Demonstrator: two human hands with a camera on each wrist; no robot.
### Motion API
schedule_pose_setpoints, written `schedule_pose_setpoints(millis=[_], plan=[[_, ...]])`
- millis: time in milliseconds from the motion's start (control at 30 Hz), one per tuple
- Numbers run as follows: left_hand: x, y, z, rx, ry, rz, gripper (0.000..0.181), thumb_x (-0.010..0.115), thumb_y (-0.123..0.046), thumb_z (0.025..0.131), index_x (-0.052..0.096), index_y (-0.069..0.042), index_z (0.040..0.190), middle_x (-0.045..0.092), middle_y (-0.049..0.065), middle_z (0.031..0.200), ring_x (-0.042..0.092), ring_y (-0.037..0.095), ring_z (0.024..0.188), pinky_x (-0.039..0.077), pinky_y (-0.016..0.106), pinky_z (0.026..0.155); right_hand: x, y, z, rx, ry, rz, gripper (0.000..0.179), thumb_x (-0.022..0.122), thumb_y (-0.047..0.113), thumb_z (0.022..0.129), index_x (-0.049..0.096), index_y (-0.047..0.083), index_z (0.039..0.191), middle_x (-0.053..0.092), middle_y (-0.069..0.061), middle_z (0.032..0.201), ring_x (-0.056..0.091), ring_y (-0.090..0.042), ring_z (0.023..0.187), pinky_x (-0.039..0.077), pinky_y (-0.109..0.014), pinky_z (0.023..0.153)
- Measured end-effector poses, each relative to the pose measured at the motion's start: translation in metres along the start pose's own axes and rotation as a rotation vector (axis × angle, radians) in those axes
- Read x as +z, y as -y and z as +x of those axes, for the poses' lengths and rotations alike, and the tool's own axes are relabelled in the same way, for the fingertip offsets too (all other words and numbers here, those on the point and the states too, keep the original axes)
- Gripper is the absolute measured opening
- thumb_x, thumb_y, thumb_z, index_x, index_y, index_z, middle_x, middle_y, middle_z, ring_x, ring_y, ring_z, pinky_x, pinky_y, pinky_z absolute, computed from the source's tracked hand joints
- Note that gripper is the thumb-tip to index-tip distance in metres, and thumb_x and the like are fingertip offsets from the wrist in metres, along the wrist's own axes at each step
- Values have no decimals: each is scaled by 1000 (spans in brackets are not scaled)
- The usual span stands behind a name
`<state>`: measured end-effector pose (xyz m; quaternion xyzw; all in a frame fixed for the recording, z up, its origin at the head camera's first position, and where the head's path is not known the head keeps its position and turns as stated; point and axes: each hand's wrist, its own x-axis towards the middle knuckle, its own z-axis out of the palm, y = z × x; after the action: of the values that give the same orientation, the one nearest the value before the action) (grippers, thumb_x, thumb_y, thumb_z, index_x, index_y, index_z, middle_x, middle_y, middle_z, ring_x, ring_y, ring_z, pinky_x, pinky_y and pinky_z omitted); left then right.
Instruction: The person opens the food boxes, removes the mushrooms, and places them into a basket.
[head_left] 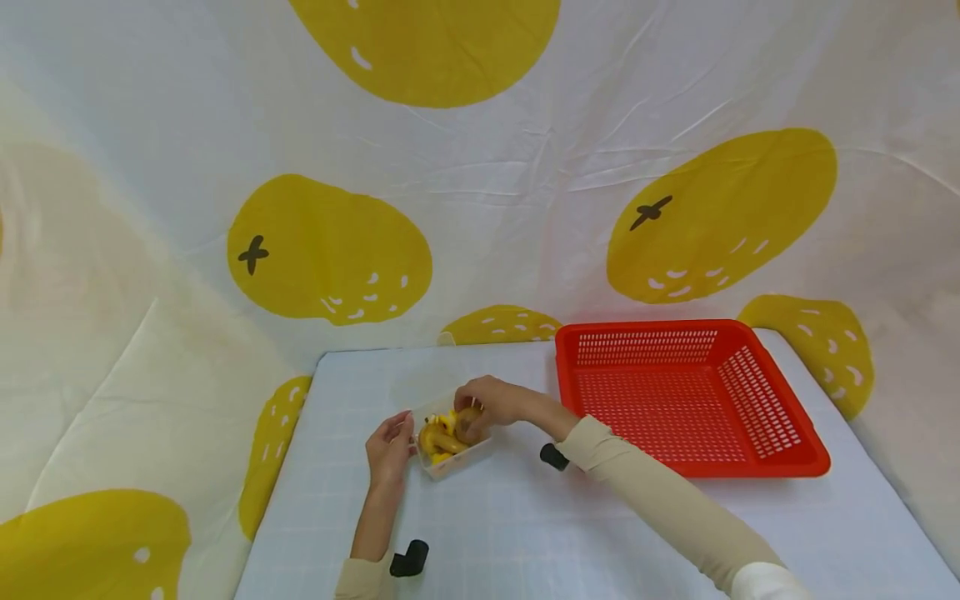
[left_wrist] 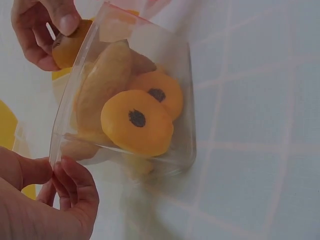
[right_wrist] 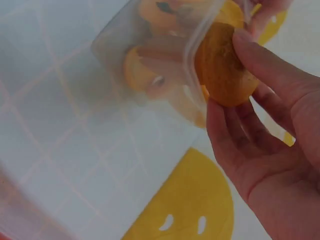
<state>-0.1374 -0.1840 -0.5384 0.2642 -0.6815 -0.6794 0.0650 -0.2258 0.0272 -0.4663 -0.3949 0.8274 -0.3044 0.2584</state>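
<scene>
A clear plastic box [head_left: 452,464] stands on the table, filled with several yellow and brownish rounded pieces. Through its wall in the left wrist view show a yellow-orange piece with a dark oval spot [left_wrist: 137,122] and a long tan piece [left_wrist: 105,82]. My left hand [head_left: 390,450] pinches the box's rim at its left side between thumb and fingers. Over the opposite side, my right hand [head_left: 491,402] grips a round brownish-orange piece [right_wrist: 225,65], thumb on top and fingers beneath. This piece is right at the rim in the right wrist view.
To the right stands a large red perforated basket [head_left: 795,425], close to my right forearm. The table [head_left: 480,550] has a pale checked cover. A white cloth with big yellow fruit prints [head_left: 330,250] hangs behind and beside it.
</scene>
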Motion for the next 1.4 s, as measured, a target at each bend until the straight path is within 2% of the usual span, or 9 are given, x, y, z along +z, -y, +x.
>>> schedule_pose_setpoints(millis=[167,267,400,600,767,967,1200,1400], plan=[[0,0,0,3,-2,-3,33,64,-15,103,64,7,127,67,19,109,57,10,71,52,18,60,-12,-3,-7,-80,13,109,33,81,11,90,70,1,119,69,-6,112,61,-18,102,53,-32,93],[0,0,0,-1,-1,1,32,65,-16,103,65,6,127,67,18,108,57,10,71,52,18,60,-18,-2,-12,-96,19,164,31,79,11,92,71,2,120,71,-5,114,62,-17,105,52,-40,99],[1,-1,0,-13,2,20,34,64,-19,104,65,5,128,66,21,112,57,10,72,52,18,61,-25,-1,-20,-95,-7,213,28,80,12,91,72,6,117,72,0,111,64,-15,104,51,-44,101],[0,0,0,-19,5,30,36,64,-21,104,64,4,129,65,24,116,57,10,73,53,19,62,-36,-2,-35,-72,-93,256,29,84,16,88,72,10,114,71,3,107,64,-16,102,53,-41,97],[0,0,-1,-12,5,37,36,64,-21,104,64,5,129,64,26,118,57,10,71,53,19,61,-46,-8,-49,-55,-191,249,33,86,16,86,70,9,113,69,1,105,62,-18,101,54,-30,91],[-1,-1,-3,-13,3,43,36,63,-20,104,63,5,130,64,27,121,57,9,71,52,18,60,-56,-18,-71,-28,-302,263,33,86,13,85,69,7,113,68,-3,103,63,-21,101,55,-30,90],[0,-2,-3,-11,2,42,37,64,-22,104,63,4,131,65,23,117,57,9,71,52,18,60,-66,-35,-97,14,-418,256,34,87,15,85,70,7,114,67,-6,104,61,-24,101,54,-35,90],[0,2,0,-14,0,66,39,63,-25,105,63,3,131,64,25,119,56,11,74,52,18,61,-74,-48,-120,73,-476,263,33,87,16,84,70,8,112,67,-7,103,61,-25,99,54,-28,85]])
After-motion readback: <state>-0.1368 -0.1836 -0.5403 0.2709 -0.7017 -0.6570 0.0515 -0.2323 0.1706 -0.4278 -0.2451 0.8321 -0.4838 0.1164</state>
